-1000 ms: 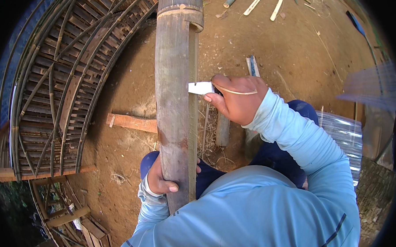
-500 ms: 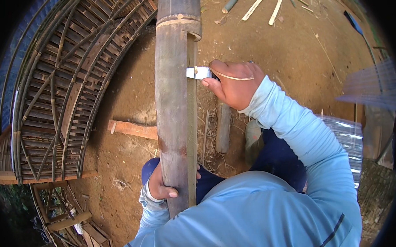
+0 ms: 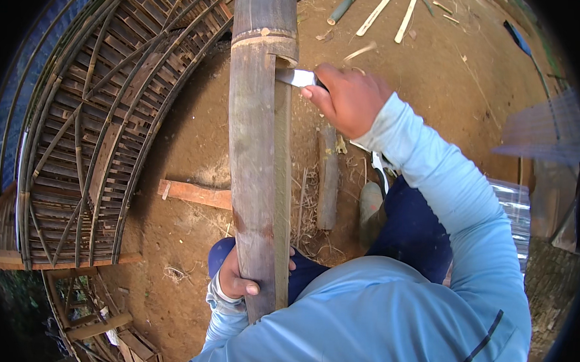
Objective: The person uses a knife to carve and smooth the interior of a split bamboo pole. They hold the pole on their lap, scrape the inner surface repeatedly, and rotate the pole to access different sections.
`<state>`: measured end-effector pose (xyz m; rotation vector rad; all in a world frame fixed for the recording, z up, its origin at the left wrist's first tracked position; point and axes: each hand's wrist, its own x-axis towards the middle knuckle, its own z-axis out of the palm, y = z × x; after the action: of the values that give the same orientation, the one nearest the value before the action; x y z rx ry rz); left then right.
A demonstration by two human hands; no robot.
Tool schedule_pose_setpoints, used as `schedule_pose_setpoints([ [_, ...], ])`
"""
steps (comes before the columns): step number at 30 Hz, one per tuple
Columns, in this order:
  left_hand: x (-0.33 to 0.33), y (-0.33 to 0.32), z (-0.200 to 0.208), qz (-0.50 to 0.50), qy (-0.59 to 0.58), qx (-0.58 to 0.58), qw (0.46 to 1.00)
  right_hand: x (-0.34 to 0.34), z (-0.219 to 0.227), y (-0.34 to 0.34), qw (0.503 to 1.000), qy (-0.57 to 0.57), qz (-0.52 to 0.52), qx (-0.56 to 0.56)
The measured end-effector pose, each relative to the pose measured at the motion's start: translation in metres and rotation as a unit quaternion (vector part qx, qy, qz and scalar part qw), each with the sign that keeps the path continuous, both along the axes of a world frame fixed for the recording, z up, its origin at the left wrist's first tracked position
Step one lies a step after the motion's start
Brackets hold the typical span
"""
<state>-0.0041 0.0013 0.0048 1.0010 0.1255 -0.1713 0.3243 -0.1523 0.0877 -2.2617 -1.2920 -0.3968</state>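
Bamboo pole (image 3: 251, 153): runs from the top edge down to the person's torso, above the dirt ground (image 3: 165, 227); far end out of view.
Left hand (image 3: 232, 273): wrapped round the pole's near end, thumb on top, fingertips showing past the right side.
Right hand (image 3: 355, 101): closed round a knife (image 3: 296, 78), handle mostly hidden; blade reaches the cut side just below the node ring (image 3: 265, 33).
Cut side: long open edge down the pole's right, stepped notch near the node.
Weight/stiffness: probably fairly heavy at this length, rigid; could split along the grain.
Surface: rounded skin looks smooth, maybe slippery; cut edge likely sharp.
Best hold: rounded left side near the lower end, fingers off the edge and blade.
Nearby: wooden piece (image 3: 327, 182), reddish plank (image 3: 199, 194) on the ground.
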Motion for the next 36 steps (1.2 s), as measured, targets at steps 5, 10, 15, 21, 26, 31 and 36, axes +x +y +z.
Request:
schedule_pose_setpoints([
  [5,-0.004,0.0,0.001,0.013,-0.001,-0.014,1.0,-0.049,-0.008,-0.022,0.992,0.109,0.051,-0.048],
  [10,-0.003,0.001,0.002,0.002,0.008,-0.03,1.0,-0.077,-0.008,-0.043,0.982,0.16,0.07,-0.069],
  [15,0.002,-0.014,0.011,0.051,0.011,-0.153,0.987,-0.08,0.003,-0.048,0.985,0.133,0.076,-0.074],
  [21,0.003,-0.009,0.001,-0.019,-0.016,-0.207,0.978,-0.083,0.017,-0.052,0.987,0.114,0.067,-0.094],
  [26,0.003,-0.01,0.0,-0.012,-0.031,-0.159,0.987,-0.087,0.012,-0.056,0.99,0.092,0.046,-0.1],
  [31,0.001,-0.012,0.003,-0.004,-0.015,-0.107,0.994,-0.086,0.012,-0.053,0.988,0.091,0.042,-0.12],
  [36,0.001,-0.012,0.002,-0.005,-0.008,-0.051,0.999,-0.075,0.005,-0.048,0.991,0.068,0.039,-0.109],
])
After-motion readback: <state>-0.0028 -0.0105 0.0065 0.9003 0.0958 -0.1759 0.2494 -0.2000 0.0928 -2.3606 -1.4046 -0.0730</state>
